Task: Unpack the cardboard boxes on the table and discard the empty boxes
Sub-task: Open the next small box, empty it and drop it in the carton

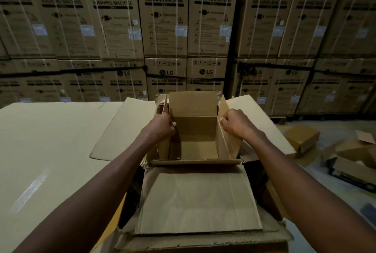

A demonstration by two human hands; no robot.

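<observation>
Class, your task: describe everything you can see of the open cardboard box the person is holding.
The open cardboard box is plain brown corrugated card, creased and worn at its edges. Its flaps are spread: one stands up at the far side, one lies flat toward the person, one spreads to each side. Inside looks empty, apart from a tiny speck on the floor. It rests upright on flattened card at the table's right end. The left hand grips its left wall, the right hand its right wall.

Between the hands, the open box [193, 147] offers a bare cavity reachable from above. Its upright side flaps wall in the left hand [162, 125] and right hand [234, 123]. Left of the left hand, the tabletop [44, 140] lies open. Beyond both hands, stacked cartons [162, 29] block passage.
</observation>
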